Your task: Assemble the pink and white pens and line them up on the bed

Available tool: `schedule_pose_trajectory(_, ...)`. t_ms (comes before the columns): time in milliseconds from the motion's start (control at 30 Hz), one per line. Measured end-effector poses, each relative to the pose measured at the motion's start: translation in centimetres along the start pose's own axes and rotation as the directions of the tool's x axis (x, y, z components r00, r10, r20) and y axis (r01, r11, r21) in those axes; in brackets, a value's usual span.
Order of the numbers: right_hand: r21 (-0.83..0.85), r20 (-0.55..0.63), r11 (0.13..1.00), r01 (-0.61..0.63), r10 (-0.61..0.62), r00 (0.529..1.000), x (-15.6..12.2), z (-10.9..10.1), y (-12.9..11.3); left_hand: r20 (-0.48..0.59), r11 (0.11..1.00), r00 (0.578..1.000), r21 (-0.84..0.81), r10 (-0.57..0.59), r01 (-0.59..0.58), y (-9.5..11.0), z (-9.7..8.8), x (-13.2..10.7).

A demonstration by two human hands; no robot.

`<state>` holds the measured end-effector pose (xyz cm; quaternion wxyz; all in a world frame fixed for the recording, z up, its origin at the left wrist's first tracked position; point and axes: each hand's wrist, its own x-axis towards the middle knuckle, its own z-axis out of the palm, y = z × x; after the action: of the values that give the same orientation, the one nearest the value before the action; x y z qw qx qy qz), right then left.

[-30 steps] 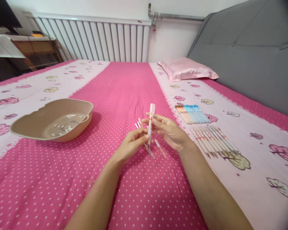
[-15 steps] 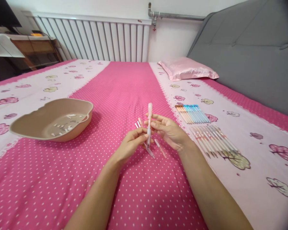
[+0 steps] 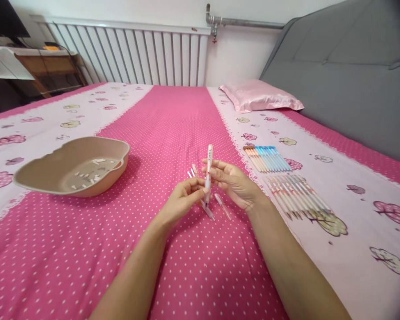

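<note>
A pale pink and white pen [image 3: 210,156] stands nearly upright between my two hands, its dark tip pointing down. My left hand [image 3: 183,200] pinches it near the lower end. Higher up, my right hand [image 3: 235,182] has thumb and fingers closed on its middle. Under and behind the hands, loose pen parts lie on the bedspread: a clear piece [image 3: 209,214], a pinkish clear tube [image 3: 223,207] and, partly hidden by my left fingers, a pink piece [image 3: 195,169] beside thin white sticks [image 3: 190,174].
At left sits a beige basin [image 3: 50,171] with several small white pieces inside. To the right lie a row of orange and blue pens [image 3: 268,158] and a row of whitish pens [image 3: 298,195]. Farther back are a pink pillow [image 3: 260,95] and a grey headboard [image 3: 346,66].
The pen has turned about its length, so dark printing now shows on its upper part, and it leans slightly more to the right. Both hands stay almost in place.
</note>
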<state>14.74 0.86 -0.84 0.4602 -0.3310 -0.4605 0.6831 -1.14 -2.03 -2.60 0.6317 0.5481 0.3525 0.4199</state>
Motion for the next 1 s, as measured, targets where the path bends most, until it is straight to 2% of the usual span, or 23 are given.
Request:
schedule_pose_trajectory(200,0.077,0.111,0.996,-0.033,0.025,0.993,-0.23,-0.13,-0.05,-0.012,1.000,1.000,0.011,-0.008,0.008,0.00,-0.25,-0.02)
schedule_pose_trajectory(367,0.097,0.077,0.993,-0.064,0.056,0.995,-0.29,-0.01,-0.16,-0.011,1.000,1.000,0.000,-0.016,0.016,-0.09,-0.28,0.06)
schedule_pose_trajectory(833,0.096,0.020,0.994,-0.052,0.051,0.999,0.07,-0.18,0.10,-0.007,1.000,1.000,-0.018,0.009,-0.009,-0.05,-0.03,-0.03)
schedule_pose_trajectory(1000,0.110,0.044,0.992,-0.067,0.063,0.997,-0.07,0.01,-0.05,-0.016,1.000,1.000,-0.012,-0.003,0.002,0.05,0.03,-0.06)
